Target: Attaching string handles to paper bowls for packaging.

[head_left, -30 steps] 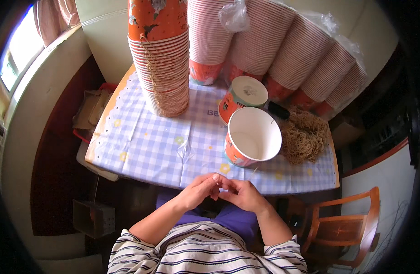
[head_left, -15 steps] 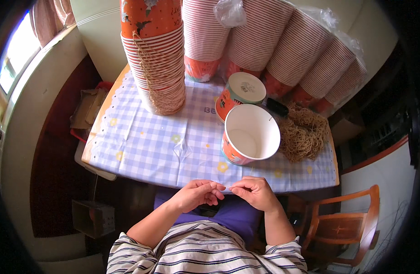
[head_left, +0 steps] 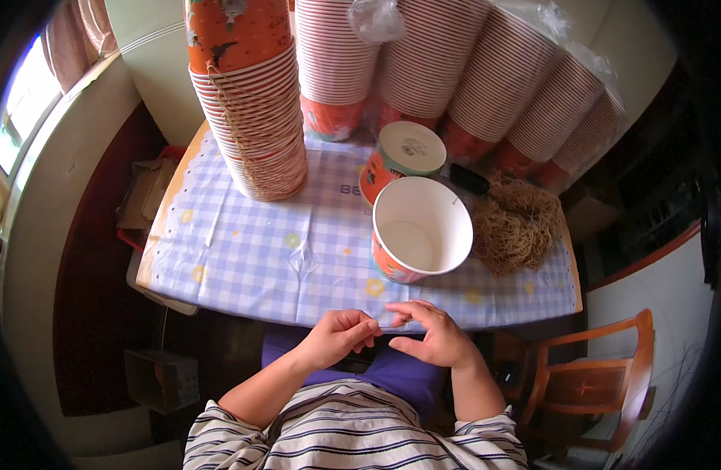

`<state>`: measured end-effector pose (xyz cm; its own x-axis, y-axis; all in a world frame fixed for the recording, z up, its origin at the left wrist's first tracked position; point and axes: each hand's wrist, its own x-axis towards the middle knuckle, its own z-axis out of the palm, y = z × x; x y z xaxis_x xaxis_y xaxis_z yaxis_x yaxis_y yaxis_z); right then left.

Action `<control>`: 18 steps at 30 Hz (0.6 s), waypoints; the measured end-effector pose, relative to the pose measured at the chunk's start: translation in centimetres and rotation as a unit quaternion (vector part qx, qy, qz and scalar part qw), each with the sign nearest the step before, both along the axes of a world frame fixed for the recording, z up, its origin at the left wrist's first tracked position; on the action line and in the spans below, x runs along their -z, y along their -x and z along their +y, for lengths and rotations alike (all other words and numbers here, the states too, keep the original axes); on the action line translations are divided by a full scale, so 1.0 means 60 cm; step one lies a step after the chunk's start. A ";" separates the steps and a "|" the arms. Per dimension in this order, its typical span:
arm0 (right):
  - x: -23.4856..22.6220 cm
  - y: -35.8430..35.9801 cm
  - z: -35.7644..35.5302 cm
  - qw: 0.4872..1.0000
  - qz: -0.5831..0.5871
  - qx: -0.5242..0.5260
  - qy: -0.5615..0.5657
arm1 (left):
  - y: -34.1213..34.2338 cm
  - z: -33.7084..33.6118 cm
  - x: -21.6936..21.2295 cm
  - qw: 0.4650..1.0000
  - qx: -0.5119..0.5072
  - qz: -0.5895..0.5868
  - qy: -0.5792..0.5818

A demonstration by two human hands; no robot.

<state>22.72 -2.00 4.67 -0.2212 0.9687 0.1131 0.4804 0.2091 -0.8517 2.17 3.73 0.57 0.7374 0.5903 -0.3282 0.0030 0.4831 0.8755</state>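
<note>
My left hand (head_left: 338, 337) and my right hand (head_left: 432, 338) meet fingertip to fingertip just below the front edge of the table (head_left: 243, 258), above my lap. Both pinch what looks like a thin pale string, barely visible between the fingers. Just beyond them an open orange-and-white paper bucket (head_left: 420, 229) stands on the checked cloth. A second bucket (head_left: 403, 153) with a lid stands behind it. A tangle of brown twine (head_left: 518, 223) lies to the right of the open bucket.
A tall stack of orange buckets (head_left: 254, 102) with strings hanging stands at the back left. Several leaning stacks of red-striped cups (head_left: 486, 70) line the back. A small black object (head_left: 468, 178) lies by the twine. A wooden chair (head_left: 603, 384) stands at my right.
My hands have drawn slightly apart, from overlapping to touching only at the fingertips. The view has shifted a little; the buckets have not moved.
</note>
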 end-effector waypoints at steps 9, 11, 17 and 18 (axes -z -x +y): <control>0.022 0.042 -0.014 0.977 0.197 0.016 0.075 | -0.013 -0.010 -0.004 0.994 -0.022 -0.007 -0.107; 0.016 0.043 -0.015 0.995 0.079 0.065 -0.002 | -0.011 -0.009 -0.005 0.994 -0.016 0.022 -0.104; 0.023 0.036 -0.013 0.985 -0.002 0.078 -0.156 | -0.008 -0.003 -0.021 0.997 -0.013 0.031 -0.065; 0.023 0.036 -0.013 0.985 -0.002 0.077 -0.156 | -0.007 -0.002 -0.019 0.997 -0.013 0.031 -0.065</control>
<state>20.55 -2.79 3.30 -0.0745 0.9087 0.4108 0.5305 0.3850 -0.7552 2.58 3.64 1.74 0.7019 0.6498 -0.2916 0.0469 0.3664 0.9293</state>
